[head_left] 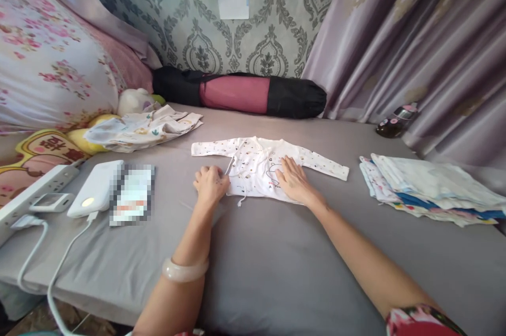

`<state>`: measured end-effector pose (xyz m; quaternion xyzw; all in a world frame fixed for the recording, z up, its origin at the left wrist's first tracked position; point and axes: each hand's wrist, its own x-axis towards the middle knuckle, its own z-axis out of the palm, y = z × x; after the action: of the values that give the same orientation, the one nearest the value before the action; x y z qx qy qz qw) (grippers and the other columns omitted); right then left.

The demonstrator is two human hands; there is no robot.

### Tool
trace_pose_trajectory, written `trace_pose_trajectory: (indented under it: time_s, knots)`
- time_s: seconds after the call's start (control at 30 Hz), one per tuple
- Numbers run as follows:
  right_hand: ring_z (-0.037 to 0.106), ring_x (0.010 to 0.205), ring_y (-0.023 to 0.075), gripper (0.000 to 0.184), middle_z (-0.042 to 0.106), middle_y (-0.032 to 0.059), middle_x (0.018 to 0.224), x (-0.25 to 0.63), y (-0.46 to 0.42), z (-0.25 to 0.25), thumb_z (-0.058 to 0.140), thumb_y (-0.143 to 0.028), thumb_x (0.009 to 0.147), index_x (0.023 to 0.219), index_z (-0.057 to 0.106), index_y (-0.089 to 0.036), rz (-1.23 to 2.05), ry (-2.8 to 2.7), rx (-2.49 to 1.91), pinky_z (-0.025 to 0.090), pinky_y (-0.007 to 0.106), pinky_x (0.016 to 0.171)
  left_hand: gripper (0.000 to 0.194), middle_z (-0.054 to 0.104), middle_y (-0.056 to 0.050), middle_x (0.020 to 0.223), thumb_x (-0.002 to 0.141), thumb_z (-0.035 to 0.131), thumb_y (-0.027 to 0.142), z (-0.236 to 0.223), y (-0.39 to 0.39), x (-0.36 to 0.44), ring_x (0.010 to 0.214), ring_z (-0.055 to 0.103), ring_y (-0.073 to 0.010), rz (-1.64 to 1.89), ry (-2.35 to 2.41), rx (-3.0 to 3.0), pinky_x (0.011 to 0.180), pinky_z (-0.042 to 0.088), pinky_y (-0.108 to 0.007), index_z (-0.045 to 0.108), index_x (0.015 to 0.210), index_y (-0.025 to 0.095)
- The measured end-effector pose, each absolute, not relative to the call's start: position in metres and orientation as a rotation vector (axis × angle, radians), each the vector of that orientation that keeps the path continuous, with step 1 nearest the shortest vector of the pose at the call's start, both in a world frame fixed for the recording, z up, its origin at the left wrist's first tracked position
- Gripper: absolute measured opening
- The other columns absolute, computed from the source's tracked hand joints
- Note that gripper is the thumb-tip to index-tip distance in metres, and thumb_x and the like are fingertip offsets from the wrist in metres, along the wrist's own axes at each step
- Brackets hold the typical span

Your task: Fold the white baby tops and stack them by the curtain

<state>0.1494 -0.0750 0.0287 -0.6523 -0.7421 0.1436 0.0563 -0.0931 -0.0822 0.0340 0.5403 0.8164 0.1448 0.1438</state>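
Observation:
A white long-sleeved baby shirt (253,167) with small printed figures and tie strings lies spread on the grey bed sheet, its sleeves stretched out to both sides. At its left side edge, my left hand (211,184) has its fingers curled, closed on the cloth's edge by a tie string; the fingertips are partly hidden. My right hand (294,180) rests flat on the right half of the shirt's front, fingers extended, partly covering a printed animal outline. A short tie string hangs out at the bottom hem.
Folded clothes (435,188) are stacked at right, near a dark bottle (397,121). A loose printed garment (146,127) lies back left. A power strip (39,196), white cabled device (97,188) and pixelated item (132,193) are at left. A black-and-red long bag (237,93) lies along the wall.

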Motion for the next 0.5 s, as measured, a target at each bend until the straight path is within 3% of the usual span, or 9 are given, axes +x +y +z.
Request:
trace_pose_trajectory:
  time_s: [0.4, 0.5]
  knots:
    - [0.014, 0.149, 0.028, 0.067, 0.02, 0.0149, 0.161, 0.157, -0.105, 0.009, 0.02, -0.046, 0.101, 0.153, 0.027, -0.005, 0.22, -2.256, -1.985, 0.012, 0.047, 0.121, 0.019, 0.06, -0.023, 0.113, 0.074, 0.052, 0.032, 0.017, -0.071, -0.111, 0.108, 0.054, -0.0428, 0.41, 2.37, 1.717, 0.085, 0.044, -0.053, 0.064, 0.072, 0.017]
    - [0.016, 0.149, 0.0288, 0.065, 0.021, 0.0149, 0.161, 0.158, -0.108, 0.01, 0.021, -0.046, 0.101, 0.153, 0.03, -0.008, 0.215, -2.243, -1.948, 0.012, 0.047, 0.12, 0.018, 0.065, -0.018, 0.09, 0.07, 0.054, 0.033, 0.025, -0.065, -0.113, 0.095, 0.059, -0.0387, 0.471, 2.315, 1.71, 0.079, 0.046, -0.047, 0.061, 0.063, 0.018]
